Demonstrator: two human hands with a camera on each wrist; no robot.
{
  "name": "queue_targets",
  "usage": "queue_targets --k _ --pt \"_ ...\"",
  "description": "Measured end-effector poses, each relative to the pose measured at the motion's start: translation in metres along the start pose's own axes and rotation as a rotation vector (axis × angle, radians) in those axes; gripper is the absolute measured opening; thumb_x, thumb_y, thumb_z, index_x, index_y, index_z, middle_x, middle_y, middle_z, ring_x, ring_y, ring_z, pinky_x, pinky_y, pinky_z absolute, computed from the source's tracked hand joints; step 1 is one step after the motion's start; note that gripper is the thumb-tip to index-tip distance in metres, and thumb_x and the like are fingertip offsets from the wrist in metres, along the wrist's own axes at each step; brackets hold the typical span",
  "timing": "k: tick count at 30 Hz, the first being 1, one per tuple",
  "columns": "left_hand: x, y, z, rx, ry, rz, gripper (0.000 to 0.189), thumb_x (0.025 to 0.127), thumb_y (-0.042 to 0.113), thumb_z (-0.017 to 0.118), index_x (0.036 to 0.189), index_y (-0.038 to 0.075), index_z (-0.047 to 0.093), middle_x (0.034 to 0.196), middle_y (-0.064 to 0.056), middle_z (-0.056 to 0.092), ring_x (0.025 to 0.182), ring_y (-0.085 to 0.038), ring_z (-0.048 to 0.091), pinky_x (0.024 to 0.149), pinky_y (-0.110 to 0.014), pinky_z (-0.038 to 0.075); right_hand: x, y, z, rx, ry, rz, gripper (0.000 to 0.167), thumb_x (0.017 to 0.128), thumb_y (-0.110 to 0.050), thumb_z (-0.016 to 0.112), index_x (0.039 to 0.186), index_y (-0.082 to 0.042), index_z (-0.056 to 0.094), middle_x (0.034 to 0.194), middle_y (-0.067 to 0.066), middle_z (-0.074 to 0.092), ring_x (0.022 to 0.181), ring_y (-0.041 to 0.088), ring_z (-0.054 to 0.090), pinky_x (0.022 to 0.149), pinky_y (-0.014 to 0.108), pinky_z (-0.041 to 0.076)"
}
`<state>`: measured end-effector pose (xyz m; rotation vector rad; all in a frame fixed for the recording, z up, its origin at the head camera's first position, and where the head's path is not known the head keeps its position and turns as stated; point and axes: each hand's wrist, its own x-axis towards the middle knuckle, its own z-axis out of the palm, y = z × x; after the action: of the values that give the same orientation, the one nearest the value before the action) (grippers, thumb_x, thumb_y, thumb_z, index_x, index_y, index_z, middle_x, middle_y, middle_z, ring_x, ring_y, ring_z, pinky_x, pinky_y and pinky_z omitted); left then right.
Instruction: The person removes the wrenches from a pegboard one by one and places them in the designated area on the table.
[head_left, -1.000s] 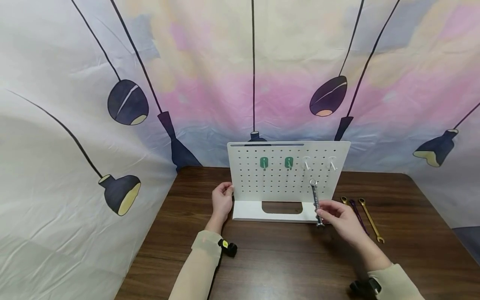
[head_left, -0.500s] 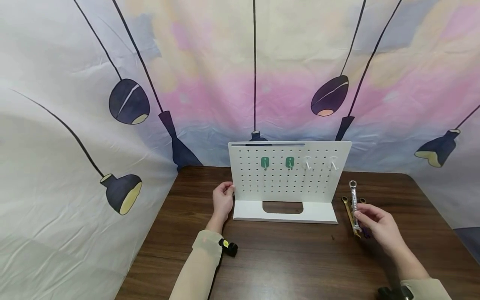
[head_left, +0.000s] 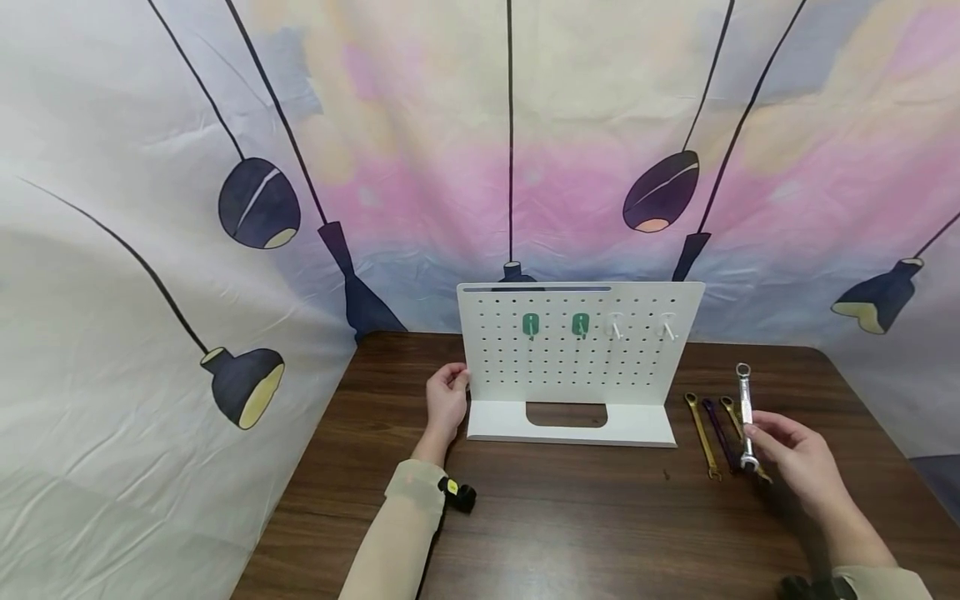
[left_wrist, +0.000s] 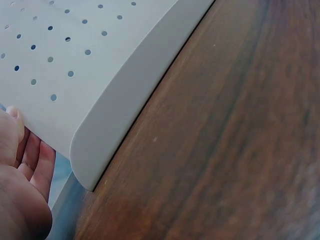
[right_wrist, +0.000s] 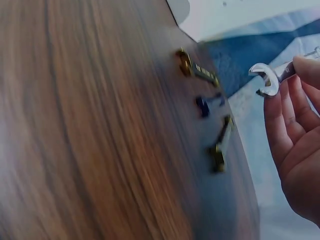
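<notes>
My right hand (head_left: 802, 458) pinches a silver combination wrench (head_left: 746, 412), ring end up and open end down, over the right side of the table. The wrench's open end (right_wrist: 267, 79) shows close up in the right wrist view. Under and beside it lie a gold wrench (head_left: 702, 437), a purple wrench (head_left: 720, 435) and a second gold wrench (head_left: 729, 408), partly covered by the silver one. At the left, my left hand (head_left: 446, 404) grips the side edge of a white pegboard (head_left: 562, 367), thumb on the front (left_wrist: 15, 120) and fingers behind.
Two green hooks (head_left: 531, 325) and two white hooks (head_left: 616, 327) are fixed in a row on the pegboard. Its flat base (head_left: 495, 423) rests on the brown wooden table (head_left: 562, 508). A lamp-printed cloth (head_left: 420, 167) hangs behind the table's back edge.
My right hand has carried the silver wrench rightward, from in front of the pegboard to over the other wrenches. My left hand stays at the pegboard's edge.
</notes>
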<state>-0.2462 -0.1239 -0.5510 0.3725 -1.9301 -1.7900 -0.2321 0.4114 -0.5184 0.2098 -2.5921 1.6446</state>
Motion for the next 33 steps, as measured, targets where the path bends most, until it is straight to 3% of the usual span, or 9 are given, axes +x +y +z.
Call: queue_targets --k 4,12,16,19,25,29,33 --pt "0.000 0.002 0.000 0.007 -0.001 -0.001 0.010 0.104 0.001 0.068 0.106 -0.008 0.072 0.093 -0.009 0.070 0.083 -0.014 0.063 0.073 -0.020 0.053 0.002 0.008 -0.013 -0.039 -0.004 0.036 0.024 0.107 -0.022 0.070 0.122 -0.004 0.073 0.097 -0.029 0.066 0.087 -0.006 0.062 0.070 0.017 0.055" --pt "-0.001 0.003 -0.001 0.008 -0.001 -0.003 0.011 0.103 0.002 0.069 0.106 -0.008 0.072 0.094 -0.010 0.070 0.083 -0.014 0.063 0.074 -0.020 0.053 0.005 0.024 -0.034 -0.122 -0.057 0.136 0.055 0.109 -0.031 0.065 0.137 0.016 0.056 0.096 -0.035 0.061 0.085 -0.010 0.060 0.069 0.024 0.058" --pt "-0.001 0.003 0.000 0.003 -0.006 -0.005 0.011 0.103 0.001 0.069 0.107 -0.009 0.071 0.094 -0.010 0.070 0.083 -0.015 0.063 0.074 -0.021 0.053 0.006 0.030 -0.040 -0.156 -0.079 0.169 0.062 0.111 -0.034 0.061 0.144 0.018 0.049 0.099 -0.034 0.058 0.085 -0.012 0.058 0.069 0.025 0.058" --pt "-0.001 0.003 0.000 0.003 -0.004 -0.004 0.011 0.103 0.001 0.069 0.107 -0.009 0.071 0.094 -0.010 0.070 0.083 -0.015 0.063 0.074 -0.020 0.053 0.008 0.033 -0.042 -0.184 -0.090 0.182 0.063 0.112 -0.035 0.060 0.145 0.017 0.048 0.105 -0.021 0.066 0.085 -0.013 0.058 0.070 0.026 0.058" --pt "-0.002 0.004 -0.001 0.005 0.007 -0.006 0.009 0.104 0.001 0.068 0.105 -0.007 0.072 0.095 -0.011 0.071 0.083 -0.015 0.063 0.073 -0.020 0.053 0.013 0.034 -0.046 -0.239 -0.135 0.213 0.067 0.112 -0.039 0.058 0.146 0.018 0.047 0.124 0.026 0.069 0.084 -0.013 0.055 0.071 0.025 0.058" --pt "-0.002 0.003 0.000 0.010 0.010 -0.009 0.008 0.104 0.002 0.068 0.105 -0.004 0.072 0.096 -0.012 0.071 0.085 -0.017 0.064 0.076 -0.025 0.055 0.015 0.034 -0.046 -0.260 -0.162 0.232 0.069 0.112 -0.040 0.056 0.146 0.019 0.046 0.133 0.037 0.061 0.084 -0.015 0.053 0.071 0.025 0.058" --pt "-0.001 0.001 0.000 0.021 0.008 -0.006 0.008 0.105 0.003 0.068 0.105 -0.004 0.073 0.096 -0.012 0.071 0.087 -0.020 0.066 0.082 -0.034 0.058 0.016 0.038 -0.046 -0.271 -0.174 0.243 0.070 0.112 -0.041 0.056 0.146 0.020 0.046 0.136 0.040 0.058 0.085 -0.012 0.054 0.072 0.028 0.060"
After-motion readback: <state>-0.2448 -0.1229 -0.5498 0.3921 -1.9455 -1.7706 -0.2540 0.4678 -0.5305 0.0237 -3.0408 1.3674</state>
